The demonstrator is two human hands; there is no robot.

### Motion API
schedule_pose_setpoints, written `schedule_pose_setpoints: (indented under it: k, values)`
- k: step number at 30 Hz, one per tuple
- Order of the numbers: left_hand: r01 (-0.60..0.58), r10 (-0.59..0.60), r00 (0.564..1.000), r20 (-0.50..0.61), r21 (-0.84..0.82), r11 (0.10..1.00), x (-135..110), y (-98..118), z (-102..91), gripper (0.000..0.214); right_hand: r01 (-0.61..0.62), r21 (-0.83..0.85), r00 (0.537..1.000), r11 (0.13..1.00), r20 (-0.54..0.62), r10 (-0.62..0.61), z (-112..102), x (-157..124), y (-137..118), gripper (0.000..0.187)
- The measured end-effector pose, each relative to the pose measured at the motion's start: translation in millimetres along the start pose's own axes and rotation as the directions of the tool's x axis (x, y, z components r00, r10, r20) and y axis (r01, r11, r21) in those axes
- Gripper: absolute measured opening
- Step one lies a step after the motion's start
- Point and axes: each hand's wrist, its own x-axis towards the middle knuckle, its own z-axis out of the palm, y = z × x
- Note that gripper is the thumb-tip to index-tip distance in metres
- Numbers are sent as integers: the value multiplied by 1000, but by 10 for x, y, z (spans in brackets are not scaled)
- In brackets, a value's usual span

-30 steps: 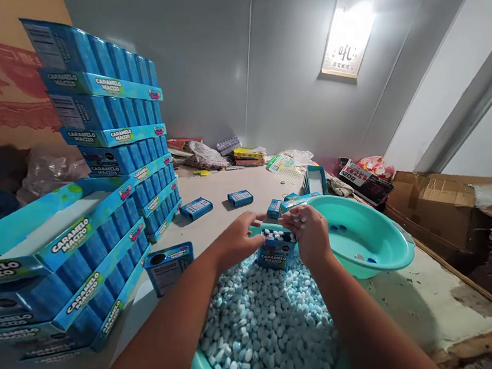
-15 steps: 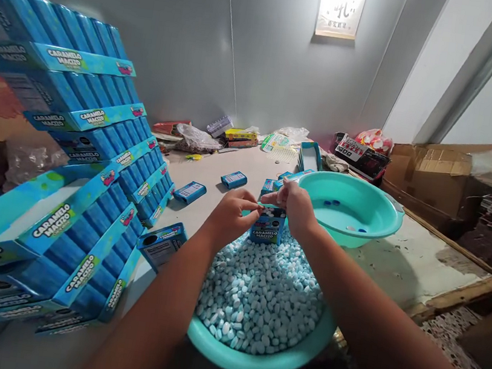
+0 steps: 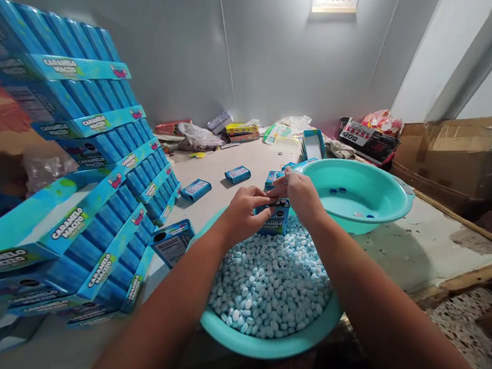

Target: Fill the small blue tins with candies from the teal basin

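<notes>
A small blue candy box [image 3: 275, 224], printed with white lettering, stands in a turquoise basin [image 3: 266, 348] full of white and pale blue candies [image 3: 276, 280]. At its upper left edge my left hand [image 3: 246, 210] grips it with bent fingers. My right hand [image 3: 300, 193] closes on the box's top from the far right, its fingertips beside those of the left. White candies show at the top between the fingers, which hide most of the opening. Beside the basin's left rim another blue candy box [image 3: 171, 241] leans.
Stacked display trays [image 3: 85, 186] of blue boxes rise on the left. Two boxes lie on the table, including a nearer box [image 3: 196, 190]. A second turquoise basin [image 3: 351, 214] with a few small pieces stands behind right. Cardboard cartons [image 3: 454, 153] are at far right.
My view has shifted slightly, so the scene sits a little differently. Both hands stay at the box's top; the right hand's extended finger has bent in closer to the left fingertips.
</notes>
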Motion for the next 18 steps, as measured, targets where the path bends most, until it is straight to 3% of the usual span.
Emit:
schedule_pose_setpoints:
  k: [6, 11, 18]
  values:
    - [18, -16, 1000, 26, -69, 997, 5, -34, -14, 29, 45, -206, 999, 977, 26, -41, -38, 75, 73, 40]
    - [-7, 9, 999, 39, -55, 998, -3, -33, -15, 31, 141, -531, 990, 835, 60, -129, -119, 94, 88, 29]
    - [-10, 10, 999, 46, 9, 1000, -25, 2, -3, 28, 97, -725, 995, 682, 56, -81, -217, 34, 3, 30]
